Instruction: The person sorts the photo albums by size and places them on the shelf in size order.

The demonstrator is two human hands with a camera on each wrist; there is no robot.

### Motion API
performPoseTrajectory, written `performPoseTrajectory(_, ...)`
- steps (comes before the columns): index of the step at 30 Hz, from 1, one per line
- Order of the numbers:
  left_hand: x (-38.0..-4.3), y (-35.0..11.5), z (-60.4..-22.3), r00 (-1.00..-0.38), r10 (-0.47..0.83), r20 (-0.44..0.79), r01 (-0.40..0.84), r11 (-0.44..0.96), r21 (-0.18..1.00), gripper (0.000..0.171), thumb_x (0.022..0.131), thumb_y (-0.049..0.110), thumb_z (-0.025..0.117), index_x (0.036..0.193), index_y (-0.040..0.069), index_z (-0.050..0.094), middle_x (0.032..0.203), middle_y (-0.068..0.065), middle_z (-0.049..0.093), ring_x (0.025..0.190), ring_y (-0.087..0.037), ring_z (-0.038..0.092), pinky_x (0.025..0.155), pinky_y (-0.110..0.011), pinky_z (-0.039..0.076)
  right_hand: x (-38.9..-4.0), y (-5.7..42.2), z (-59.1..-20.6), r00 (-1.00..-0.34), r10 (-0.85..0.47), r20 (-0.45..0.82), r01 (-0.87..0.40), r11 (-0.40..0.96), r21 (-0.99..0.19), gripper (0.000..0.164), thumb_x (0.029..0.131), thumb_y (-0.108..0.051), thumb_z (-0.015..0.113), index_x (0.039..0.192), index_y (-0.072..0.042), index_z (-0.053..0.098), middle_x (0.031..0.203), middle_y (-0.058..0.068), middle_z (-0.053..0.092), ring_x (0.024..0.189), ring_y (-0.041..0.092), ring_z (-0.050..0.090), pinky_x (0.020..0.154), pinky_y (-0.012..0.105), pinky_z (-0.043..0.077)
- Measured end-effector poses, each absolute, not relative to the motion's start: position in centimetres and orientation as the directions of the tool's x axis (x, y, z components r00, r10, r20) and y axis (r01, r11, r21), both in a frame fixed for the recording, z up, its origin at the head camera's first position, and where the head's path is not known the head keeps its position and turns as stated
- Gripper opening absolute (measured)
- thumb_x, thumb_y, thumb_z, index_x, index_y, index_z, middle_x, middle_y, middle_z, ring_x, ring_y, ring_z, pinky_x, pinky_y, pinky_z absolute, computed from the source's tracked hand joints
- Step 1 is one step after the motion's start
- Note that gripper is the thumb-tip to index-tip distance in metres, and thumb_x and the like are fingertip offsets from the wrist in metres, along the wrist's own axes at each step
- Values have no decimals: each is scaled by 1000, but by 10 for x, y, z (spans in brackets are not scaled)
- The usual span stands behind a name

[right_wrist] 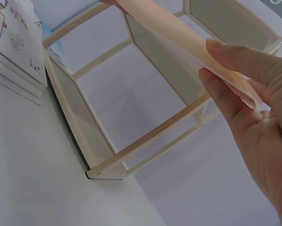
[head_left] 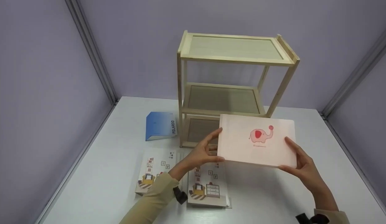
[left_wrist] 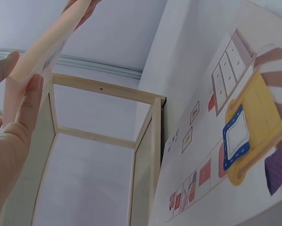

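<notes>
A pale pink album (head_left: 236, 137) with a pink elephant on its cover is held up in front of the wooden shelf rack (head_left: 235, 59). My left hand (head_left: 200, 152) grips its left edge, and my right hand (head_left: 305, 168) pinches the lower right edge between thumb and fingers. Seen edge-on, the album (left_wrist: 42, 44) slants up from the left hand (left_wrist: 13, 136) in the left wrist view. The right wrist view has the right hand (right_wrist: 258, 89) at the near end of the album (right_wrist: 173, 35). Part of the bottom shelf is hidden behind the album.
Two white books with furniture drawings, a left one (head_left: 152, 163) and a right one (head_left: 208, 189), lie on the white table (head_left: 102, 174) under my left arm. Behind them is a blue POLAROID album (head_left: 160, 124), left of the rack. Walls enclose the table.
</notes>
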State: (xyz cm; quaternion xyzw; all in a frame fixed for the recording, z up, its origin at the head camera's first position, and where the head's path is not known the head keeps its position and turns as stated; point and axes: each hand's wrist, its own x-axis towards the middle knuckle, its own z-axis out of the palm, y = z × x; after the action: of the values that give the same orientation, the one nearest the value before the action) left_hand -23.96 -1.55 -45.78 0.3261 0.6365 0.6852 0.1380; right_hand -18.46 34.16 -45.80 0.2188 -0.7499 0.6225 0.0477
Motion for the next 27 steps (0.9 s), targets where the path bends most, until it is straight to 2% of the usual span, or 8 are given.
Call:
performPoseTrajectory(11,-240,-17,-453,-739,594,318,261,-183,948,95,76,0,74,148,27,19,152,-1,18,125,-32,45,89,-42,50,-185,338,-454,-885,-281,371,-414,110,-904,88,76,17,65,148,-8,20,154,5,14,127,7,38,89,17,46)
performPoseTrajectory(20,-241,-19,-451,-747,584,320,279,-161,947,98,75,-2,74,149,26,16,153,-2,17,124,-33,46,87,-38,51,-187,337,-452,-879,-288,381,-423,98,-901,87,76,18,63,148,-7,20,154,7,14,127,9,38,88,18,47)
performPoseTrajectory(27,-241,-22,-448,-748,577,329,301,-147,942,96,75,2,75,149,26,17,152,-3,18,121,-31,48,87,-38,51,-188,335,-448,-903,-260,341,-383,130,-915,88,76,17,64,148,-12,22,154,6,15,126,9,39,89,19,48)
